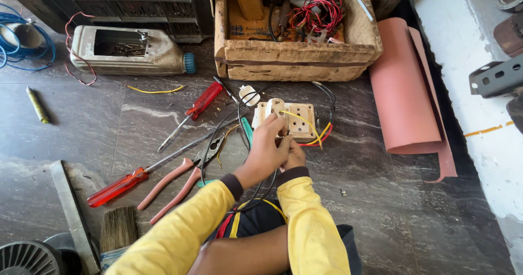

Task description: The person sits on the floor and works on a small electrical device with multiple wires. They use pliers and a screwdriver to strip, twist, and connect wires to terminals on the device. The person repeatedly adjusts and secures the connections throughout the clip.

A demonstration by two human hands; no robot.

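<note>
Steadying the cream switchboard [294, 120] on the floor, the left hand [266, 147] pinches its yellow wire [303, 120] while the right hand [295, 158], curled beneath, grips something I cannot make out.

Electrical workshop: screwdrivers [204, 101], wire crate [297, 52]

The floor [392, 220] was dark polished stone with pale veining, lit evenly by soft daylight. Along its right side ran a white painted strip [468, 62], scuffed and marked with an orange line. A rolled sheet of pinkish-red material [403, 90] lay at that edge. At the top stood a worn wooden crate [297, 57] and a dark slatted plastic crate [136, 8].
</note>
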